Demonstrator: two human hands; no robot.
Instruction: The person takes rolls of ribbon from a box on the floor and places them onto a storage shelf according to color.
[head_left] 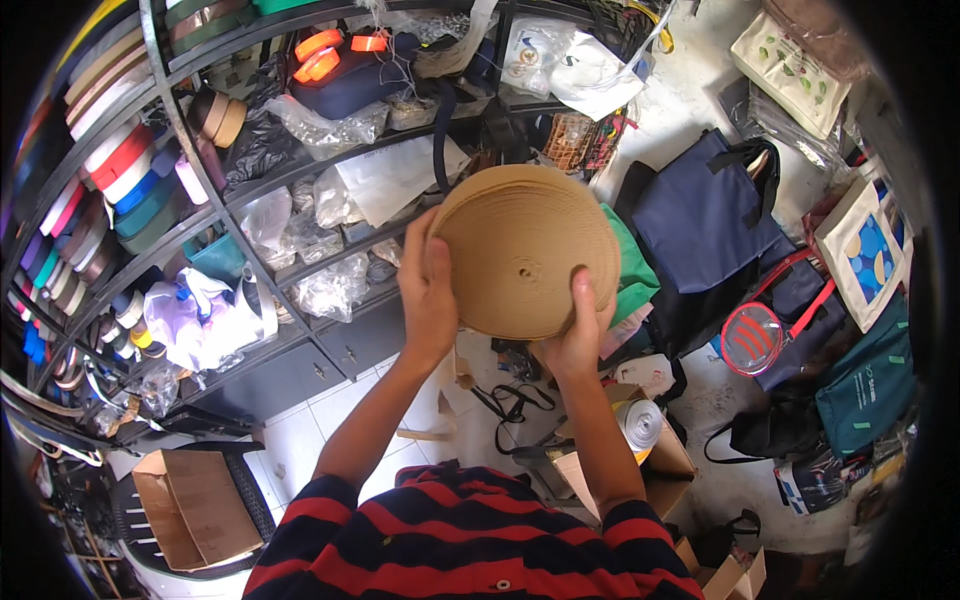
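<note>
Left hand (425,290) and right hand (577,325) are both partly open, curved around opposite sides of a broad, tan, disc-shaped roll of woven webbing (525,240). The left thumb lies along the roll's left edge; the right thumb presses on its lower right face, and the right fingers are mostly hidden behind it. The roll is held up in front of the chest, clear of the shelves, its flat, spiral-wound face toward the wearer.

As far as can be judged, the winding is complete: the coils sit close, with a small hole at the centre and no loose tail visible. The roll is in hand and not yet set down; whether anything else is left to do to it cannot be told.

Just beyond its right edge shows a bright green piece of fabric (632,265), then a large navy-blue fabric bag (700,205). Below the right side, a white cylindrical roll (639,425) stands in an open brown cardboard box (675,470). To the left runs a black metal shelving rack (155,65) with clear plastic packets (335,285) and, farther out, multicoloured rolls of tape (120,165)
</note>
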